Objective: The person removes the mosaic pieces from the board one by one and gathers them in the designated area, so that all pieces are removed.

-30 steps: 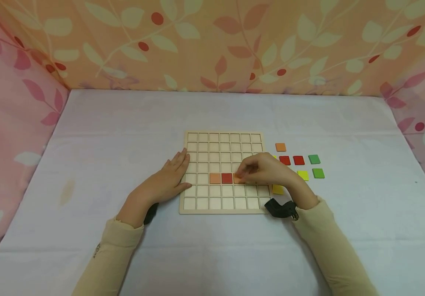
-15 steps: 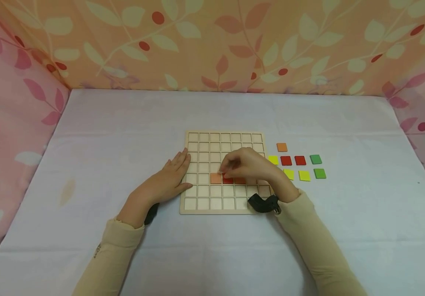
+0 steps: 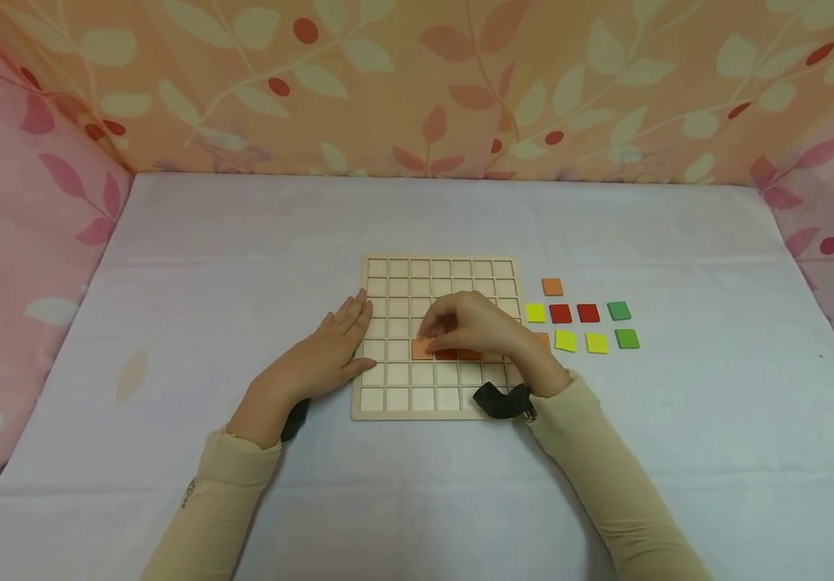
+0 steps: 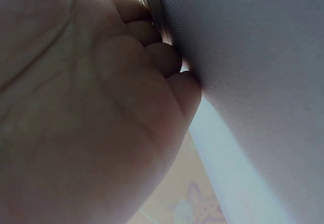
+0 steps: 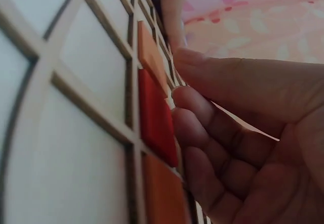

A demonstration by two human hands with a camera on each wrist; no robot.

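Observation:
A pale wooden grid board (image 3: 381, 415) lies on the white cloth. In one row sit an orange tile (image 3: 420, 349), a red tile (image 5: 156, 118) and a second orange tile (image 5: 164, 193). My left hand (image 3: 324, 351) rests flat at the board's left edge, fingertips along the rim and thumb lower down. Over that row is my right hand (image 3: 471, 323), its thumb and index fingertips right at the first orange tile and a little apart. In the right wrist view its other fingers curve loosely beside the red tile, and nothing shows between them.
Right of the board lie several loose tiles: orange (image 3: 552, 287), yellow (image 3: 565, 340), red (image 3: 587, 313) and green (image 3: 619, 311). The right forearm partly covers that side. A floral cloth wall (image 3: 417, 89) rises behind the table, with pink ones at both sides.
My right hand has moved left along the row, from the second orange tile past the red one to the first orange tile. My left hand has stayed in place.

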